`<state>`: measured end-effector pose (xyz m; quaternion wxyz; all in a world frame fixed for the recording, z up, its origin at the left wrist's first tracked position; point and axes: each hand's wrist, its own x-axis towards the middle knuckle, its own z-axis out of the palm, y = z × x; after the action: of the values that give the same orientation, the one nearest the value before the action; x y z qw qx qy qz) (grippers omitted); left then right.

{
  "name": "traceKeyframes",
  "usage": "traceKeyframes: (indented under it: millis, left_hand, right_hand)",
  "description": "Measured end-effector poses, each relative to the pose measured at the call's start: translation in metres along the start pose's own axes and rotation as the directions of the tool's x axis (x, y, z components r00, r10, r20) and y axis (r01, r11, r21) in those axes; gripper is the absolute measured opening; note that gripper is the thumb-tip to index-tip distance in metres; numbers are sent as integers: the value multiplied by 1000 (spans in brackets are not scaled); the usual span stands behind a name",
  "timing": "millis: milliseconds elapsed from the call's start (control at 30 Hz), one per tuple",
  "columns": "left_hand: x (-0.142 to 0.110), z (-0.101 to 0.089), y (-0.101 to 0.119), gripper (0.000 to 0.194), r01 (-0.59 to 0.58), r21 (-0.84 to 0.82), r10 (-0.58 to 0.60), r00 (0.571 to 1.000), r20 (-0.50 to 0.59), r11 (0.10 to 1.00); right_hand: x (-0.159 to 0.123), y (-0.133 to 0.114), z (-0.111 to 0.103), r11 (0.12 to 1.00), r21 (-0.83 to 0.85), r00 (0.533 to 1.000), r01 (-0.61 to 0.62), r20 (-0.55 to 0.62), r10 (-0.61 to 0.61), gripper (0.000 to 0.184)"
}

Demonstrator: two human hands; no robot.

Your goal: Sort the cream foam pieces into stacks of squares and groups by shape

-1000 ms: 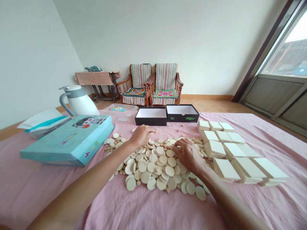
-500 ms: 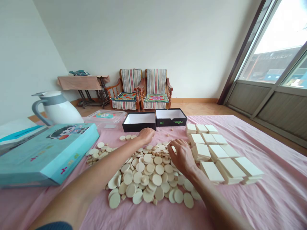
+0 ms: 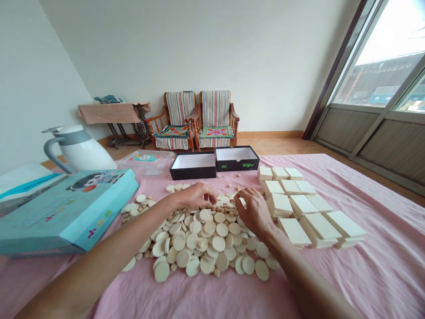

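A heap of pale wooden discs (image 3: 209, 228), with small wooden cubes among them, lies in front of me. My left hand (image 3: 198, 196) is over the heap's far edge, fingers bent down and slightly apart, tips close to the discs. No piece shows in its grasp. At the heap's far right my right hand (image 3: 254, 207) hovers with loosely curved fingers, and nothing held is visible in it. Beside that hand stand stacks of pale rectangular wooden pieces (image 3: 307, 206) in rows. A short row of discs (image 3: 178, 187) lies behind my left forearm.
Two black boxes with white insides, one left (image 3: 193, 170) and one right (image 3: 237, 165), stand beyond the heap. A clear plastic container (image 3: 151, 166), a white jug (image 3: 84, 150) and a turquoise box (image 3: 66, 212) are at left. Pink cloth (image 3: 348, 177) covers the table.
My left hand has come back from near the left black box to the heap's far edge, its fingers now hanging lower over the discs. My right hand has barely moved.
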<state>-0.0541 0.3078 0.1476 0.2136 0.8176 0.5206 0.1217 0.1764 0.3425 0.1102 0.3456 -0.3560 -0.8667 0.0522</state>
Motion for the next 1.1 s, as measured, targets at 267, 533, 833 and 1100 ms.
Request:
traceKeyframes:
  millis: [267, 533, 833, 1100]
  left_hand:
    - [0, 9, -2, 19, 3, 18, -4, 1000, 21, 1000]
    - [-15, 14, -6, 20, 28, 85, -19, 994, -109, 996]
    - [-43, 24, -4, 19, 133, 33, -110, 918, -382, 991]
    - [-43, 35, 8, 18, 182, -42, -181, 868, -463, 982]
  right_hand:
    - [0, 5, 1, 1000, -21, 999, -12, 31, 12, 20]
    - [-3, 3, 3, 998, 51, 978, -35, 209, 23, 15]
    - [2, 10, -19, 977, 209, 938, -49, 344, -26, 20]
    - [2, 4, -22, 993, 111, 887, 45, 452, -91, 11]
